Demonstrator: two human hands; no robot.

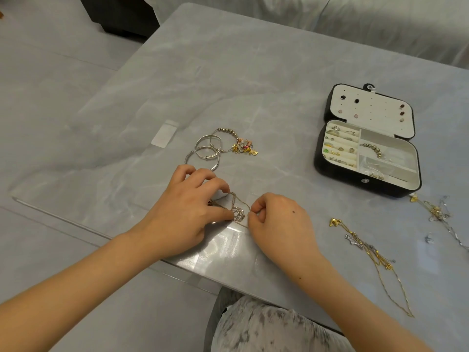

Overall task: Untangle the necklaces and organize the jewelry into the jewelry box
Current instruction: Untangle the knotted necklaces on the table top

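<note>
Here, in the single head view, a small knot of fine necklace chains (238,211) lies at the centre of the frame on the grey table (253,72), close to its near edge. The left hand (187,212) is curled over the knot's left side, with thumb and forefinger pinched on a strand. The right hand (276,222) is closed in a loose fist, its fingertips pinched on the knot's right end. The chain appears to be held from both sides so that loops can be drawn apart without being tightened. Just above the left hand, silver bangles (203,154) and a charm bracelet (236,142) are laid together, apparently set aside. A small clear bag (163,135) lies to their upper left. At the right of the frame the jewelry box (320,158) stands open, well apart from the hands; studs are pinned in its lid, small pieces are seen in its left slots, and a beaded piece lies in a right compartment. Gold necklaces (368,250) are stretched out at lower right, and another tangle (436,212) lies at the right edge, not yet put in the box.
</note>
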